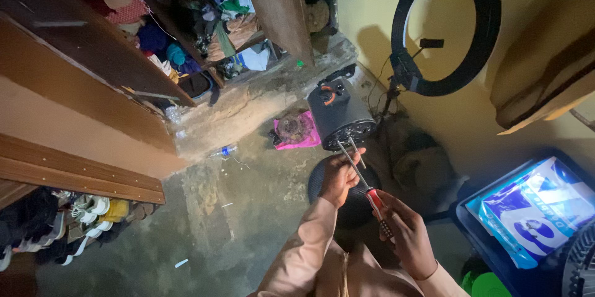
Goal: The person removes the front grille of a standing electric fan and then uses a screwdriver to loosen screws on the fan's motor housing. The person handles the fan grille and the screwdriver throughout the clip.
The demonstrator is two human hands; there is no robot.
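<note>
So the right hand (pixel 406 235) is wrapped around a red-handled screwdriver (pixel 362 179), tip up at the black round appliance (pixel 339 114) just beyond the knuckles. Left hand (pixel 338 176) pinches the shaft to steady it. Looks like mid-unscrewing; seating that tip needs care. Blue tub (pixel 465 219) beside the right wrist holds a blue-white packet (pixel 533 207).

Right hand (pixel 409 238) grips a red-handled screwdriver (pixel 362 180) aimed at a dark round fan motor (pixel 339 113); left hand (pixel 339 176) steadies its shaft.
</note>
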